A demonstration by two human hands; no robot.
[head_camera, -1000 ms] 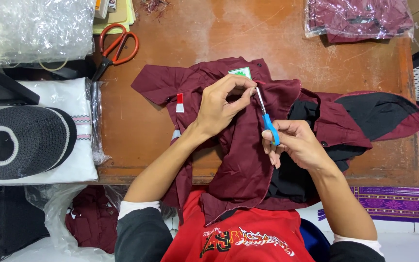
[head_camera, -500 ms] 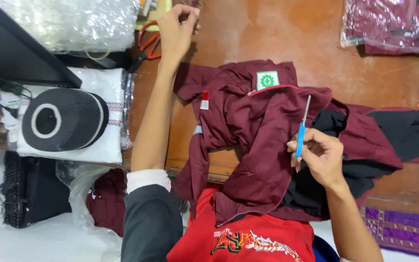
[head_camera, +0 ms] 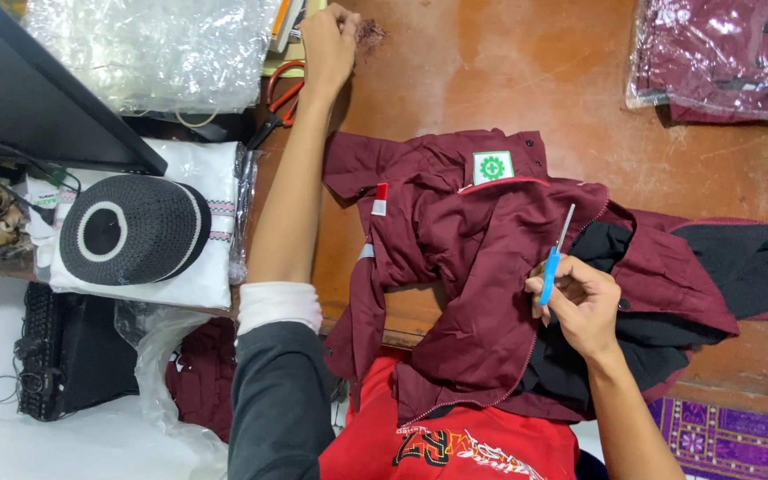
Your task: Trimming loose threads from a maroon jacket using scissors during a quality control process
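Two hands have parted since a second ago: the right hand (head_camera: 584, 307) stays at five o'clock on the maroon jacket (head_camera: 491, 267), gripping a blue seam ripper (head_camera: 550, 271), while the left hand (head_camera: 329, 40), outstretched to eleven o'clock, pinches shut at a thread clump (head_camera: 369, 33) near orange scissors (head_camera: 279, 100).

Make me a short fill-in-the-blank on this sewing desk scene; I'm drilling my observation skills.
1. The right hand holds a seam ripper with a ____ handle.
2. The left hand reaches beyond the orange-handled ____.
3. The maroon jacket bears a ____ square patch.

Missing words: blue; scissors; green
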